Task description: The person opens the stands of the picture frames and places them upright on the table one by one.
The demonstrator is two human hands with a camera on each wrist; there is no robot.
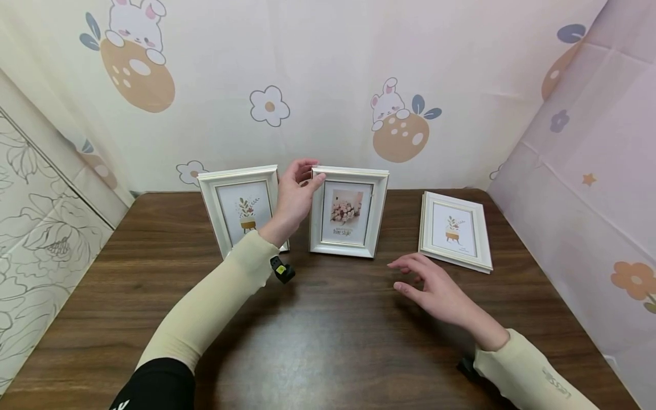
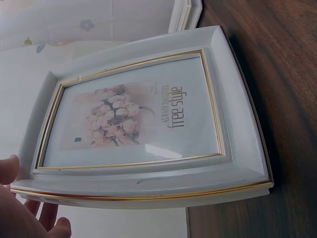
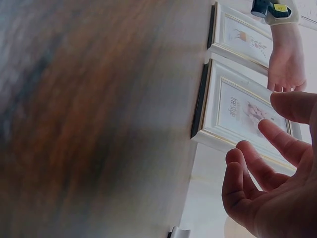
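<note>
A white picture frame (image 1: 348, 213) with gold trim and a pink flower print marked "free style" stands upright mid-table. My left hand (image 1: 293, 196) holds it by its upper left corner, thumb in front and fingers at the side and behind. To the left, a second white picture frame (image 1: 243, 208) with a potted-plant print stands upright, partly hidden by the left arm. My right hand (image 1: 438, 290) hovers over the table with fingers loosely bent and nothing in them. Near it, a third picture frame (image 1: 456, 230), also with a plant print, lies face up.
The dark wood table (image 1: 338, 341) reaches back to a printed curtain (image 1: 328, 85) with rabbits and flowers. Another curtain (image 1: 605, 171) borders the right side. A flower-patterned panel (image 1: 46, 245) lies along the left. A small black device (image 1: 282, 269) is worn on the left wrist.
</note>
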